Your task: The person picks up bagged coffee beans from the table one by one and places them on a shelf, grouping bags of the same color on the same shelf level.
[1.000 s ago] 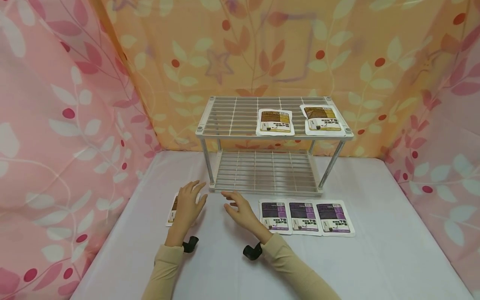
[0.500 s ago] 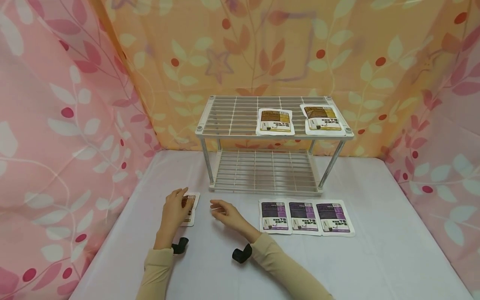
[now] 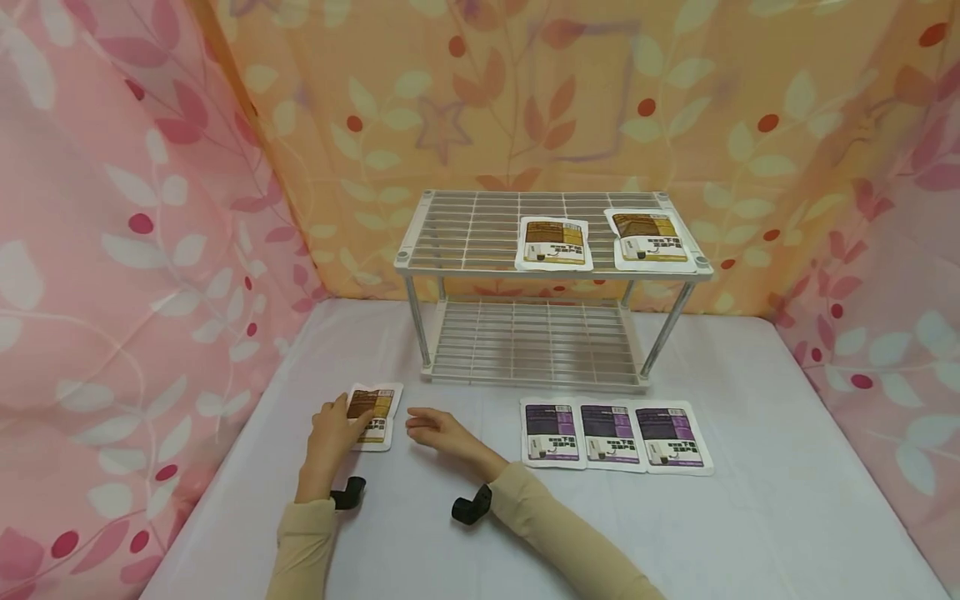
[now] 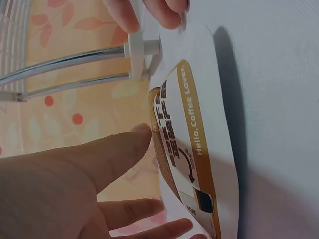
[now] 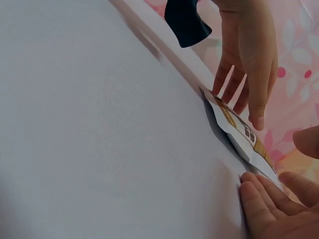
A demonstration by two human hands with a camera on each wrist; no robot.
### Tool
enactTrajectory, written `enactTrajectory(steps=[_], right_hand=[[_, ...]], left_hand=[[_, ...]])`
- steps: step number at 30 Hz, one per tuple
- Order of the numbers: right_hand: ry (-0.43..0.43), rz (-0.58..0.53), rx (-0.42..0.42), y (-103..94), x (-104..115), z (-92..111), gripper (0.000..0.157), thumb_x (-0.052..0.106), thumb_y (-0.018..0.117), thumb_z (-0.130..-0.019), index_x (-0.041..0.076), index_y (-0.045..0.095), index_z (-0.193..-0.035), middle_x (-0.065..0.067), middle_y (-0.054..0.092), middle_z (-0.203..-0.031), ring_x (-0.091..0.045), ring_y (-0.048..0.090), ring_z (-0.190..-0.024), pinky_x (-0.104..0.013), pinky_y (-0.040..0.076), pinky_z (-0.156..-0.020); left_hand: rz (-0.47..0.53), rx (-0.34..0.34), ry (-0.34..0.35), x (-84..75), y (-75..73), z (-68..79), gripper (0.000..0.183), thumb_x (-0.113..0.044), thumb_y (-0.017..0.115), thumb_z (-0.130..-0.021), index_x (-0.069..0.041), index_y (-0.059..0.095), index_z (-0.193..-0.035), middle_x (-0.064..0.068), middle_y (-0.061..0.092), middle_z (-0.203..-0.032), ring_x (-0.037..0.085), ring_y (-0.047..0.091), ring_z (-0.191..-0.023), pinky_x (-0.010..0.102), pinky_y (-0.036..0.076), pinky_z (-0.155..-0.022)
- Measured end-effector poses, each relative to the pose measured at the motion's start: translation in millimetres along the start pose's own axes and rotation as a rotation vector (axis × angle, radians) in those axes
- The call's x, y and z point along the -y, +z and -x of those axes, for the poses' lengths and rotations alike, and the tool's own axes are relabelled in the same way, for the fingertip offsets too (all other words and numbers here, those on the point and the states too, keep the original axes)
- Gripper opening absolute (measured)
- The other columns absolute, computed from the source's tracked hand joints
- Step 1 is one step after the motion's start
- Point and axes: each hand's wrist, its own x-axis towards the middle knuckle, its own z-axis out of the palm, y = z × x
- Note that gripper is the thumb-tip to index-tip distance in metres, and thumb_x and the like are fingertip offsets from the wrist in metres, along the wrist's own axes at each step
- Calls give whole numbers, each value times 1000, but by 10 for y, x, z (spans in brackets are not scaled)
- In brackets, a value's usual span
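Observation:
A white pouch with a brown and gold label (image 3: 381,403) lies on the table, left of the rack. My left hand (image 3: 328,435) is at its left edge, with the thumb across part of the label in the head view. In the left wrist view the thumb (image 4: 122,152) stands over the coffee pouch (image 4: 192,119) and the other fingers reach to its far side, loosely extended. My right hand (image 3: 444,435) hovers just right of the pouch, fingers relaxed and holding nothing. From the right wrist, its fingertips (image 5: 254,194) appear close to the pouch's near end.
A two-tier white wire rack (image 3: 442,242) stands at the back. Two brown-gold pouches, one in the middle (image 3: 553,244) and one at the right (image 3: 651,240), lie on its top shelf. Three purple pouches (image 3: 611,435) lie in a row before it. Patterned curtains (image 3: 135,275) surround the table.
My left hand has moved left and toward me, from over the brown-gold pouch to its left edge, uncovering most of it. My right hand has moved left toward the pouch, which stays in place.

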Motion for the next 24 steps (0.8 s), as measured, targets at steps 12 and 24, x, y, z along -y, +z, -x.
enactTrajectory(steps=[12, 24], right_hand=[[-46, -89, 30, 138, -33, -98, 48, -3, 46, -93, -18, 28, -135, -38, 39, -132, -44, 44, -122, -31, 42, -100], [-77, -71, 46, 216, -192, -186, 49, -3, 47, -93, -15, 28, -137, -34, 40, -134, -43, 46, -121, -28, 44, -98]], left_hand=[[-11, 79, 2, 51, -26, -30, 69, -37, 55, -91, 16, 35, -132, 41, 41, -122, 58, 39, -111, 64, 38, -88], [-13, 62, 42, 54, -11, 4, 62, -28, 59, -89, 15, 41, -130, 38, 48, -115, 53, 47, -106, 60, 41, -87]])
